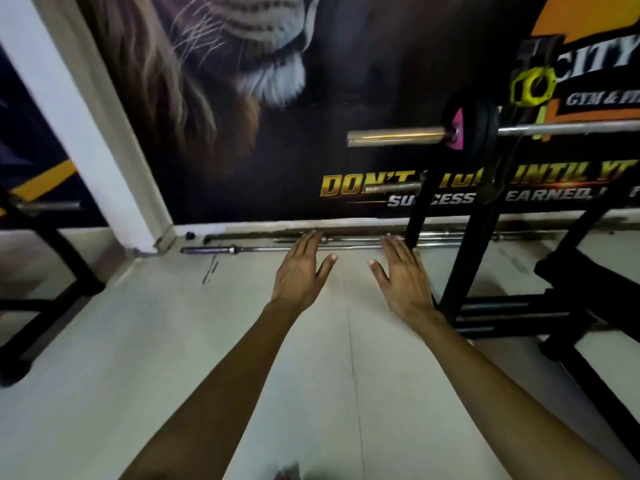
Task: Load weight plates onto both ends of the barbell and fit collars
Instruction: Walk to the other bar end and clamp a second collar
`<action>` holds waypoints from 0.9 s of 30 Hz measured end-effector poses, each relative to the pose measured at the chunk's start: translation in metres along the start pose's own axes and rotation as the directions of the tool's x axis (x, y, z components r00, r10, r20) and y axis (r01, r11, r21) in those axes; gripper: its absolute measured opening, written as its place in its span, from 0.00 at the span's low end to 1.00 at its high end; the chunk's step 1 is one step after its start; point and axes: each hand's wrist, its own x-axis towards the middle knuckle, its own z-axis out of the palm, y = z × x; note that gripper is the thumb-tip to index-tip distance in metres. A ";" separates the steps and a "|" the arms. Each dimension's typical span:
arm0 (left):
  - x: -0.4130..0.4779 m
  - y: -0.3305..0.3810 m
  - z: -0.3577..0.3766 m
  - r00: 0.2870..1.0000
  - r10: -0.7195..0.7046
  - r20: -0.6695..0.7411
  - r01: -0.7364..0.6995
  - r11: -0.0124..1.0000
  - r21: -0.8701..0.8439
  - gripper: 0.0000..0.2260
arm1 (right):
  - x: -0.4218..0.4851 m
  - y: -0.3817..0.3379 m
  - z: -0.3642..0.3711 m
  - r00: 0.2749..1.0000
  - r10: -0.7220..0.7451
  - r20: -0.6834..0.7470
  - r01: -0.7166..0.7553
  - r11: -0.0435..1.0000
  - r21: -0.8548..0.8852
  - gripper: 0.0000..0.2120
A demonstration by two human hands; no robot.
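The barbell (394,138) rests on a black bench rack (474,244) at the upper right, its bare metal sleeve pointing left. A black weight plate (479,121) sits on that sleeve, and a pink collar (456,128) is pressed against its outer side. A yellow-green plate (533,86) hangs higher on the rack. My left hand (299,271) and my right hand (405,275) are stretched out flat over the floor, palms down, fingers apart, holding nothing. Both are well below the barbell.
Several spare bars (311,242) lie on the floor along the foot of the lion-poster wall. Another black rack (45,258) stands at the left, beside a white pillar (86,133). The bench frame (571,306) fills the right side.
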 end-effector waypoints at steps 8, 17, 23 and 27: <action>0.217 -0.008 0.039 0.933 0.356 0.041 -0.344 0.922 -0.175 0.25 | 0.155 0.039 -0.003 0.943 0.263 -0.206 -0.280 0.958 -0.062 0.26; 0.377 0.094 0.105 0.774 0.634 0.012 -0.579 0.715 -0.391 0.23 | 0.235 0.112 -0.049 0.796 0.440 -0.416 -0.531 0.837 -0.130 0.26; 0.465 0.180 0.141 0.650 0.759 -0.033 -0.713 0.595 -0.369 0.25 | 0.272 0.172 -0.081 0.731 0.451 -0.512 -0.577 0.810 -0.111 0.27; 0.521 0.222 0.165 0.667 0.745 0.002 -0.694 0.622 -0.362 0.26 | 0.319 0.215 -0.105 0.715 0.448 -0.536 -0.564 0.823 -0.064 0.27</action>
